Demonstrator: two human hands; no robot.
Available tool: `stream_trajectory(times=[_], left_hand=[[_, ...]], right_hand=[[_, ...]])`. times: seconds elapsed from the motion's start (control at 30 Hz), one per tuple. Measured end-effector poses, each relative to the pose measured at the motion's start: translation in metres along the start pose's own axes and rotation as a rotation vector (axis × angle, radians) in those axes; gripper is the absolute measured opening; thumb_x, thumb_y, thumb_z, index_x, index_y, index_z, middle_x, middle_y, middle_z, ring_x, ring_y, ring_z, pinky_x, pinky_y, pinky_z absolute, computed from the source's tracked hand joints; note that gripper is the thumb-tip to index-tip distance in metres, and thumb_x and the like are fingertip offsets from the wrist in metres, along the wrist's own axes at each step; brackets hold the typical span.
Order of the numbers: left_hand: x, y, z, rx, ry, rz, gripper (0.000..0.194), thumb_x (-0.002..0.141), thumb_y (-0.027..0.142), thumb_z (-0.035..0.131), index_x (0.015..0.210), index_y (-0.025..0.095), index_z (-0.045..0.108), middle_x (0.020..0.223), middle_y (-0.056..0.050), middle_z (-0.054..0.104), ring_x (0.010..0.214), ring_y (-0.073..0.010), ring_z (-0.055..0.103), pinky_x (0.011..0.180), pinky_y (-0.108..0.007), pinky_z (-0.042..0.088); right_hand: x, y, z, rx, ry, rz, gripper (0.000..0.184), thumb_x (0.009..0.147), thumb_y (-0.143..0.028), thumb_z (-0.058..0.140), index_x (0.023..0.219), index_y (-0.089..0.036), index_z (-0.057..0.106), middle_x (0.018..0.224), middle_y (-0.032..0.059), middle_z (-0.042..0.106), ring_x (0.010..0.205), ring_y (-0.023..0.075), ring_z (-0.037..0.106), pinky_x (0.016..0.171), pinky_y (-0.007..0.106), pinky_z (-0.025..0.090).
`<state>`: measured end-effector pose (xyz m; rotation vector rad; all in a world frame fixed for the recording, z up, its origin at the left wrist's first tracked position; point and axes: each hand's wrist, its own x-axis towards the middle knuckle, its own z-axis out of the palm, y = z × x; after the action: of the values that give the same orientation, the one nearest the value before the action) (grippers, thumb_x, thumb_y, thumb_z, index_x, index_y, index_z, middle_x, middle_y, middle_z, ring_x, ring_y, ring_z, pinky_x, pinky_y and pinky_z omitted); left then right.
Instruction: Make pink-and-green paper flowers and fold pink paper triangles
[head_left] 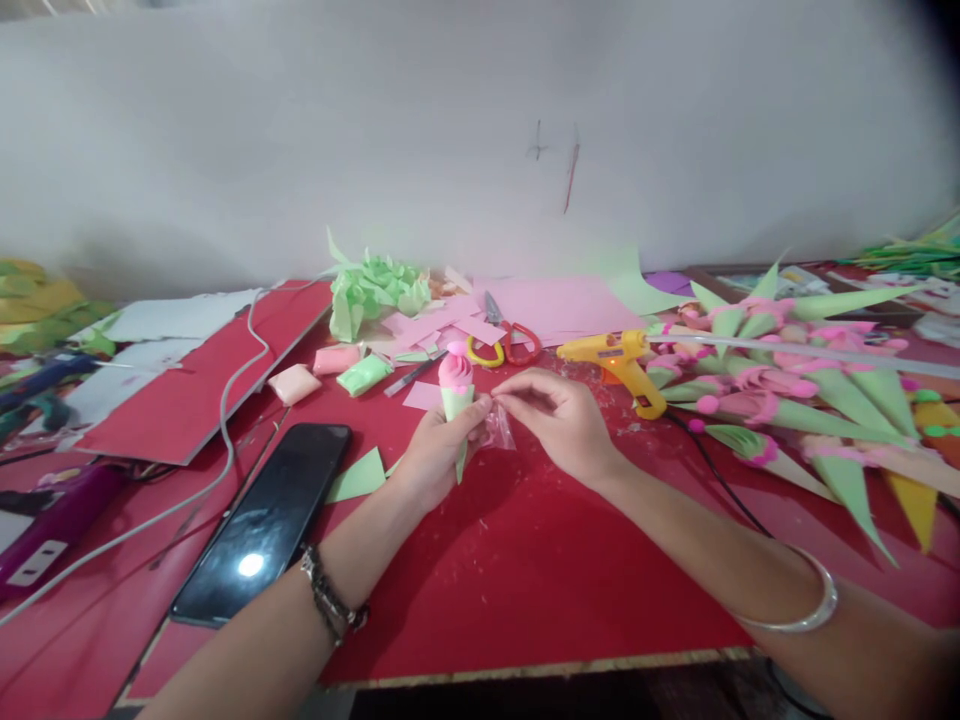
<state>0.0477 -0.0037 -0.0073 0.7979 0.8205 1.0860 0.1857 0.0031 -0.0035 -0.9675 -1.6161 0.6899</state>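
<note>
My left hand (439, 445) is closed around a small paper ice-cream cone (455, 385), a pale green cone topped with a pink swirl and a pink ball. It stands roughly upright, tip down. Close beside it, my right hand (559, 420) is pinched, thumb against fingertips, near the left thumb. What the pinch holds, if anything, is too small to make out. A clear plastic scrap (500, 430) shows just under and between the hands. Behind them lie scissors (520, 342) with red and yellow handles.
To the right, a yellow glue gun (619, 362) sits beside a pile of paper cones (802, 390). On the left are a black phone (262, 525), a white cable (225, 420) and a purple power strip (64, 525). Pink paper (559, 305) and green crumpled paper (379, 290) lie behind.
</note>
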Motion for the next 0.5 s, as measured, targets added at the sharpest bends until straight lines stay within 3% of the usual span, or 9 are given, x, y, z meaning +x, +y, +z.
stream_trajectory(times=[0.2, 0.5], left_hand=[[-0.0014, 0.0005, 0.0022, -0.056, -0.034, -0.058, 0.026, 0.064, 0.034, 0.067, 0.062, 0.014, 0.051, 0.045, 0.008, 0.036, 0.045, -0.0026, 0.036, 0.053, -0.015, 0.036], [-0.0033, 0.0003, 0.0017, -0.018, -0.089, -0.130, 0.020, 0.066, 0.027, 0.066, 0.067, 0.014, 0.051, 0.047, 0.007, 0.038, 0.047, -0.0032, 0.038, 0.052, -0.017, 0.034]], right_hand=[[0.0097, 0.0108, -0.0091, 0.078, 0.180, 0.156, 0.017, 0.073, -0.024, 0.057, 0.087, -0.018, 0.064, 0.085, 0.0033, 0.067, 0.077, 0.0142, 0.062, 0.075, 0.030, 0.049], [0.0041, 0.0019, -0.0027, 0.239, 0.055, 0.210, 0.016, 0.067, -0.031, 0.063, 0.068, -0.017, 0.056, 0.058, -0.0017, 0.061, 0.054, 0.0098, 0.059, 0.052, 0.022, 0.050]])
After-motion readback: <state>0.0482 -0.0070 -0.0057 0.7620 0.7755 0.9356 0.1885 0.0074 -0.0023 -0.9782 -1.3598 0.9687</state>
